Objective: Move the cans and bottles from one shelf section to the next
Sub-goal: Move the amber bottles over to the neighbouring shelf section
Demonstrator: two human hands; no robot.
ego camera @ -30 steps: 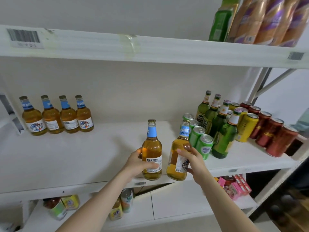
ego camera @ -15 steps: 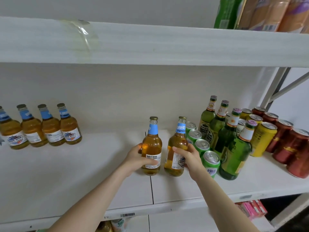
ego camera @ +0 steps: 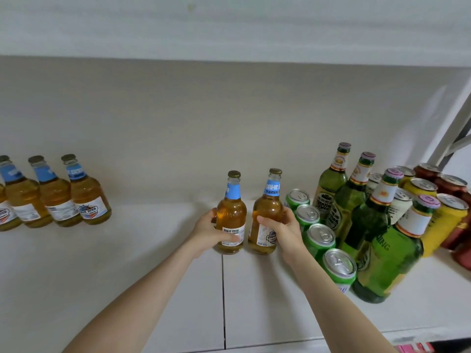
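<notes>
My left hand (ego camera: 211,231) grips an amber bottle with a blue neck label (ego camera: 231,210), and my right hand (ego camera: 281,231) grips a second amber bottle (ego camera: 267,207) just right of it. Both bottles are upright, side by side, near the seam (ego camera: 223,296) between the two shelf sections. A row of matching amber bottles (ego camera: 86,197) stands at the far left of the left section. Green cans (ego camera: 321,238), green bottles (ego camera: 374,217), yellow cans (ego camera: 443,220) and red cans (ego camera: 451,184) crowd the right section.
The white shelf board (ego camera: 127,263) stretches bare between the left row and my hands. The shelf above (ego camera: 229,26) overhangs close to the bottle tops. A metal upright (ego camera: 451,133) bounds the right end. Pink packaging (ego camera: 413,349) shows below at bottom right.
Both hands have carried the two amber bottles further back onto the shelf, away from its front edge. The right-hand bottle went from tilted to upright. The camera moved closer and higher.
</notes>
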